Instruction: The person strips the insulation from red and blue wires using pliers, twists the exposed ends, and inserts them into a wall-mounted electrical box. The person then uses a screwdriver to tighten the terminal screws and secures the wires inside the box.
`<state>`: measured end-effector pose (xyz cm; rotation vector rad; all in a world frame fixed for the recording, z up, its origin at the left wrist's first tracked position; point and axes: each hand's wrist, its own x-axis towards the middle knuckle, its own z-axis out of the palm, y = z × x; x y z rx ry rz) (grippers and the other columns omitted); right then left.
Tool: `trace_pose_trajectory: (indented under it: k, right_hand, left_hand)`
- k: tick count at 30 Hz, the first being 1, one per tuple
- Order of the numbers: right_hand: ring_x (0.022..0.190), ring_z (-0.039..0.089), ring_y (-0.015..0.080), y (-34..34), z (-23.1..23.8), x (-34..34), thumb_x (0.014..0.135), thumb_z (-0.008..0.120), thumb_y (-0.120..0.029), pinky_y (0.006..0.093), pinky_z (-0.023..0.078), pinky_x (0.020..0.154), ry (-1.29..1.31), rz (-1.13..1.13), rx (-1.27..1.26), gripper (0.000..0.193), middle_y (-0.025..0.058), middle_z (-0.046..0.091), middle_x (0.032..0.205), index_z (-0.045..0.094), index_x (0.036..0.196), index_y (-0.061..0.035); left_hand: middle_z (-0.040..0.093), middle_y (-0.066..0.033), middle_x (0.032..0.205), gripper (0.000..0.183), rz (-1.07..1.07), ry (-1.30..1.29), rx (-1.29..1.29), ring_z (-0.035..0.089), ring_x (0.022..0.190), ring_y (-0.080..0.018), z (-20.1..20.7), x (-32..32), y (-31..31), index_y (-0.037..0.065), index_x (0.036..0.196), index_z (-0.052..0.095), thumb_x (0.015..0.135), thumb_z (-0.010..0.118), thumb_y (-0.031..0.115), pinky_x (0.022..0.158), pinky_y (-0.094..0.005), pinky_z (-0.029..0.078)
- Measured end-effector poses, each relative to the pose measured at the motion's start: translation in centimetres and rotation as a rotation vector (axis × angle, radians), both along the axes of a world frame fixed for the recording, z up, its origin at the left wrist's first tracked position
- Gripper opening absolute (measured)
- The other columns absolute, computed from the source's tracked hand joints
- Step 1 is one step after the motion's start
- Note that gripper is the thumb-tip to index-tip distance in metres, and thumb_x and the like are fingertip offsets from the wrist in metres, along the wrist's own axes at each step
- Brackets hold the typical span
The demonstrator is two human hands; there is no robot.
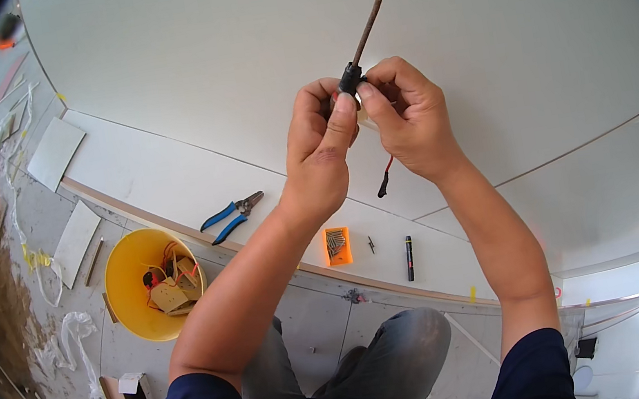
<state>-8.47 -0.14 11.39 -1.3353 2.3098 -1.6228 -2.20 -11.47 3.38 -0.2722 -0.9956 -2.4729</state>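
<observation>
Currently, one brown metal rod with a black grip (352, 77) is held above and beyond one orange rectangular tray (341, 261) of metal screws (335, 242), exact count unclear. Left hand (321, 154): thumb and fingers pinching the grip. Right hand (413, 115): pinching at the grip's side. Left of the tray: one pair of blue-handled pliers (243, 207), one round yellow bucket (127, 286); the left forearm (254, 284) intervenes. Right of the tray: one black pen (409, 259).

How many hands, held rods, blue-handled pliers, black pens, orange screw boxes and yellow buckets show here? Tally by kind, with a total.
Hands: 2 (left hand, right hand)
Black-wrapped rod: 1
Blue-handled pliers: 1
Black pen: 1
Orange box: 1
Yellow bucket: 1
Total: 7
</observation>
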Motion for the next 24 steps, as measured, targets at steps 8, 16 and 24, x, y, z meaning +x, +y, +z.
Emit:
trace_pose_trajectory:
  k: [8, 16, 24]
  right_hand:
    - [0.078, 0.064, 0.006, 0.3, 0.4, -0.5, 0.106, 0.065, -0.005, 0.0239, 0.053, 0.068, -0.051, 0.041, 0.068, 0.003, -0.0001, 0.067, 0.088, 0.063, 0.105, -0.0037]
    - [0.081, 0.071, 0.0102, 0.0, 0.3, 0.1, 0.105, 0.064, -0.001, 0.0266, 0.059, 0.071, -0.044, 0.07, 0.084, 0.009, 0.0062, 0.074, 0.096, 0.067, 0.114, 0.0004]
    - [0.083, 0.072, 0.0106, 0.0, 1.3, 1.0, 0.105, 0.065, -0.003, 0.0272, 0.06, 0.071, -0.173, 0.008, 0.127, 0.008, 0.0063, 0.074, 0.095, 0.067, 0.111, 0.001]
  left_hand:
    - [0.055, 0.0006, 0.1, 0.026, -0.032, 0.004, -0.027, 0.047, 0.09, -0.0102, -0.3, -0.4, -0.5, 0.005, 0.126, 0.055, 0.116, 0.051, 0.029, 0.087, -0.0275, 0.044]
    - [0.055, 0.0002, 0.096, 0.022, 0.012, -0.019, -0.049, 0.047, 0.085, -0.0094, -0.3, 0.2, -1.0, 0.006, 0.121, 0.052, 0.114, 0.052, 0.027, 0.08, -0.0262, 0.041]
    - [0.057, -0.002, 0.104, 0.02, -0.012, 0.072, 0.006, 0.05, 0.09, -0.0115, -1.5, 0.1, -0.4, 0.007, 0.125, 0.049, 0.115, 0.054, 0.024, 0.082, -0.0267, 0.044]
